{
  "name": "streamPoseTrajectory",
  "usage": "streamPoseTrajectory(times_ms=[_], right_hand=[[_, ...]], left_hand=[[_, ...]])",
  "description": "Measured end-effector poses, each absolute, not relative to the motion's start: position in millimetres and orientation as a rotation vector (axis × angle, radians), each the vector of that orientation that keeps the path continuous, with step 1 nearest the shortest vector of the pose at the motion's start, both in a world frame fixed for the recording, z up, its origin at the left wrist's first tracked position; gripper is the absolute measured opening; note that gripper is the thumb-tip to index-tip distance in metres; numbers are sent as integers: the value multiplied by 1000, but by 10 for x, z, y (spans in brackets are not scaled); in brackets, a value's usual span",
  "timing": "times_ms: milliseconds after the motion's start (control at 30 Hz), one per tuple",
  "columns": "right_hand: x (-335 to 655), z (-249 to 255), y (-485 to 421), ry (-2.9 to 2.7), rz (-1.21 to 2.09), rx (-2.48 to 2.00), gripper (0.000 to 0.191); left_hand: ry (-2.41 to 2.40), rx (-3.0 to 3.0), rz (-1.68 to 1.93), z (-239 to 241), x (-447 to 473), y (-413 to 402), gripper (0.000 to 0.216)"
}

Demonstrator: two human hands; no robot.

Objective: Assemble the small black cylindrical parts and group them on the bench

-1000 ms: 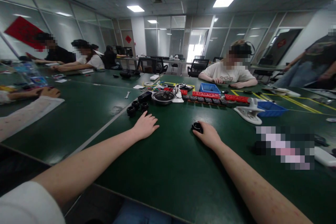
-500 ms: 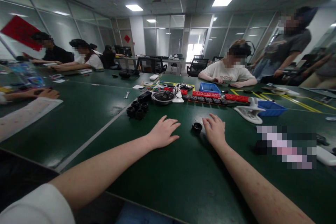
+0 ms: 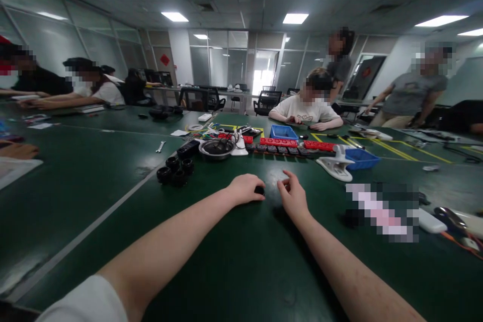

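Note:
My left hand [image 3: 246,189] is closed around a small black round part [image 3: 259,189] just above or on the green table. Most of that part is hidden by the fingers; only a dark end shows. To its right, my right hand [image 3: 293,195] is open, with fingers loosely bent and nothing in them. A gap separates the two hands. Left of my left hand stands a cluster of several similar black round parts [image 3: 176,171]. Behind them lies a black rectangular device [image 3: 187,149].
Farther back are a round metal dish [image 3: 217,155] with dark things in it, a row of red and black strips [image 3: 278,142], two blue bins [image 3: 284,132] and a white clamp-like piece [image 3: 335,165]. A wrench [image 3: 161,147] lies left. A co-worker [image 3: 307,105] sits across the table.
My left hand has closed on the black part, which stood beside my right hand before. My right hand has come away from it. The view has turned right.

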State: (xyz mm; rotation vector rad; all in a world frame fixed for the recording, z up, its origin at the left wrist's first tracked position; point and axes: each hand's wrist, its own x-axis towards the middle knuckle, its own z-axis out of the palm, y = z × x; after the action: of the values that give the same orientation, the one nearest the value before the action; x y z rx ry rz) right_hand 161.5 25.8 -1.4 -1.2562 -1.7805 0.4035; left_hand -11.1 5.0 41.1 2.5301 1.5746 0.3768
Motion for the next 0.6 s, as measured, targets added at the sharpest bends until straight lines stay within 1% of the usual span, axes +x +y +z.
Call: streamPoseTrajectory(times_ms=[100, 233, 367, 433, 467, 567, 600], right_hand=[[1610, -49, 300, -1792, 450, -1244, 37], [1578, -68, 292, -1835, 496, -1238, 31], [1555, -54, 246, -1872, 525, -1241, 29], [1556, -52, 235, -1875, 528, -1258, 30], [1558, -54, 235, -1874, 528, -1268, 30], [1566, -66, 243, -1869, 524, -1299, 32], [1567, -68, 245, -1869, 521, -1311, 32]], left_hand=[[1662, 2465, 287, 510, -467, -106, 41], [1763, 2358, 136, 632, -942, -449, 33], [1786, 2283, 167, 775, -1280, -703, 34], [1862, 2224, 309, 832, -1453, -718, 34], [1920, 2177, 441, 843, -1550, -701, 36], [2005, 1918, 1154, 782, -1864, -619, 43], [2016, 1880, 1234, 733, -1963, -596, 44]])
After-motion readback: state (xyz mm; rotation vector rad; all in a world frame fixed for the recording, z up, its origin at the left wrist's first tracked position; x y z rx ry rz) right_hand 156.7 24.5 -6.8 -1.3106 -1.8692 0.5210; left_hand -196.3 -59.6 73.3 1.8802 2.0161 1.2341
